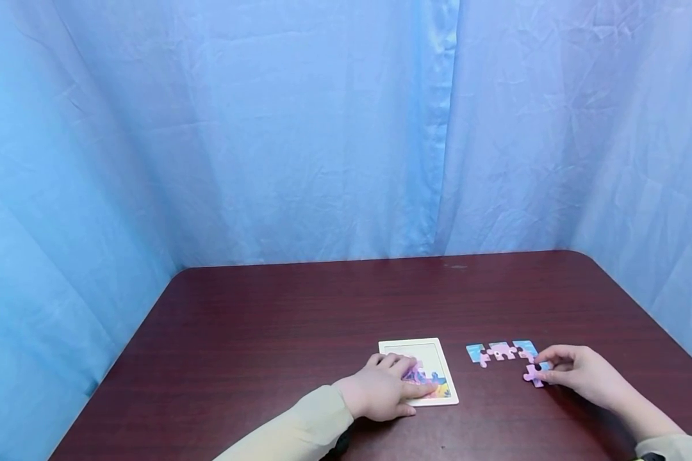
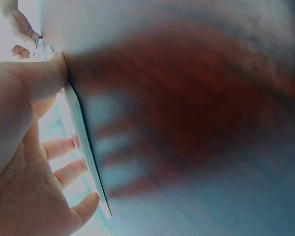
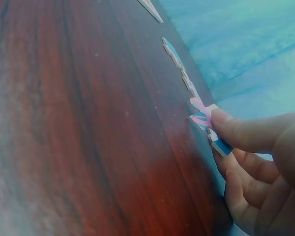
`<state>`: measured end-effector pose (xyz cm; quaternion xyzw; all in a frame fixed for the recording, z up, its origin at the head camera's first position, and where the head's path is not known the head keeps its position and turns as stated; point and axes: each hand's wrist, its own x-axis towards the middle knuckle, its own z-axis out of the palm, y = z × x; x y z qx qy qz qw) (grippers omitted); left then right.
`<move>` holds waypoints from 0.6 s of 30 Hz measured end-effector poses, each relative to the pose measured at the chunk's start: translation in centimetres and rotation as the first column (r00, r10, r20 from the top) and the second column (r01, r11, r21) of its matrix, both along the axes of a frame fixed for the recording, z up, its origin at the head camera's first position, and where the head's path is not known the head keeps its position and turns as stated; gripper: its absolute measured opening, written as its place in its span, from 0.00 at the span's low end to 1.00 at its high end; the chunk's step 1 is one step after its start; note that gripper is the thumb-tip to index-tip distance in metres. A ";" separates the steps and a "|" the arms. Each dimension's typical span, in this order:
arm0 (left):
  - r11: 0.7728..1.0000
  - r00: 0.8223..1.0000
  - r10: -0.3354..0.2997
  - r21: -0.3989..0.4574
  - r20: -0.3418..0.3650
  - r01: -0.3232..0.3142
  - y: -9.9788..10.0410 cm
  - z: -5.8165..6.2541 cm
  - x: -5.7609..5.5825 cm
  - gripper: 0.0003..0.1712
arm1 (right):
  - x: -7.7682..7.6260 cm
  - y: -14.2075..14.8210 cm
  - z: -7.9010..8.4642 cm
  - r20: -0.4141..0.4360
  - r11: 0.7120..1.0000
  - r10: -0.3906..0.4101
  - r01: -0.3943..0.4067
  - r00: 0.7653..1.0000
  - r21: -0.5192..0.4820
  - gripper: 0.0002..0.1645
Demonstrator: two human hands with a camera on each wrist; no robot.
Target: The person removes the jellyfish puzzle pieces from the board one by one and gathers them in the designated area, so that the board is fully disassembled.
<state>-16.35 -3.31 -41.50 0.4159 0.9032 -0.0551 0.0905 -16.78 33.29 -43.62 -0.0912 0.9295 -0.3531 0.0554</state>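
Note:
My left hand (image 1: 383, 387) lies over a white-framed puzzle board (image 1: 446, 371), fingers spread across the colourful pieces (image 1: 443, 388) set in its lower part. The upper part of the board shows bare white. In the left wrist view the fingers (image 2: 64, 172) rest over the board's edge (image 2: 83, 132) and look fairly straight. My right hand (image 1: 582, 374) pinches a pink and blue puzzle piece (image 1: 533, 376) between thumb and fingertips, low over the table. The right wrist view has the thumb on top of the held piece (image 3: 201, 117); the fingers partly hide it.
Loose puzzle pieces, a blue one (image 1: 475, 353), a pink one (image 1: 502, 350) and a blue-and-pink one (image 1: 525, 347), lie in a row right of the board. They are on a dark red-brown table (image 1: 265, 333), with blue curtains (image 1: 300, 141) behind and at both sides.

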 end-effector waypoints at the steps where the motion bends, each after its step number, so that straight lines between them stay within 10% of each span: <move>1: 1.000 1.000 0.000 0.000 0.001 0.000 0.0 0.0 0.0 0.30 | 0.0 -0.1 0.0 -0.003 1.000 -0.013 0.013 1.000 0.024 0.14; 18: 1.000 1.000 0.007 -0.004 0.011 -0.007 0.0 0.0 0.1 0.30 | -0.3 -0.6 0.2 -0.098 0.969 -0.120 0.138 0.988 0.206 0.17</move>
